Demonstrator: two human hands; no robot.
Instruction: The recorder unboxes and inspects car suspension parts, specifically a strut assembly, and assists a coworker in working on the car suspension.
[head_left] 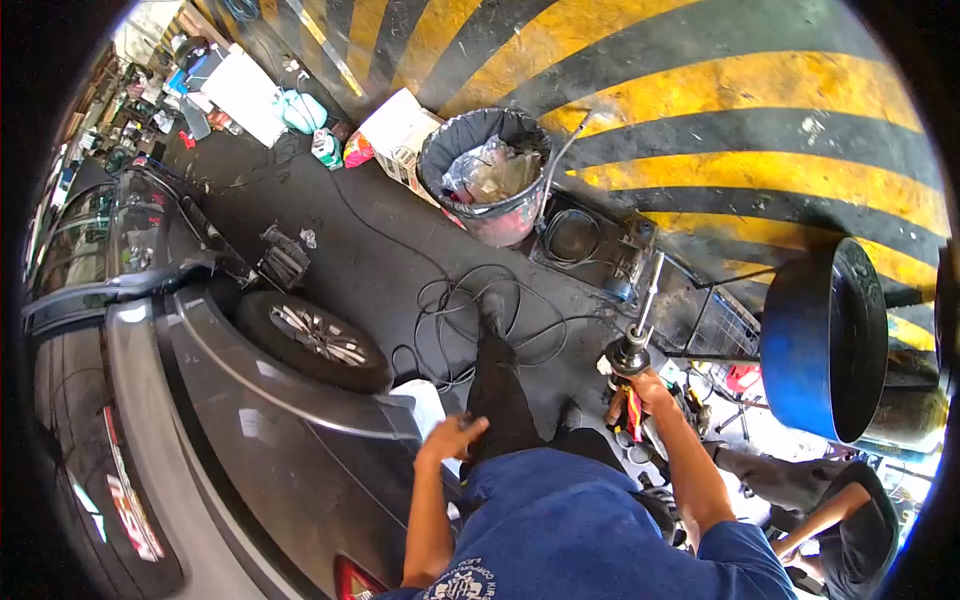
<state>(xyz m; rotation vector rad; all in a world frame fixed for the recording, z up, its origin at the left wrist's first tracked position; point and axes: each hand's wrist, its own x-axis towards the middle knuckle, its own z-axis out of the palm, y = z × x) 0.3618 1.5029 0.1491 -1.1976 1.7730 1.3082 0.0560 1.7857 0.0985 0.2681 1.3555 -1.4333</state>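
Note:
In my right hand [652,390] is a shock absorber [629,354]. The fingers wrap round its body just below the dark round seat, and its bright rod points away from me. A strip of red and yellow shows beside that grip, though I cannot make out whether it belongs to the shock absorber. My left hand [452,438] hangs beside my thigh with its fingers apart and nothing visible in them. Close to it lies a white sheet-like thing [420,402], next to the grey vehicle [290,450].
A black cable [465,300] loops across the floor around my foot. Ahead stand a lined bin [497,222] with rubbish and a compressor-like machine [630,262]. A blue drum [800,345] is at the right. A co-worker [850,515] crouches at the lower right. The vehicle's wheel [320,340] is turned outward.

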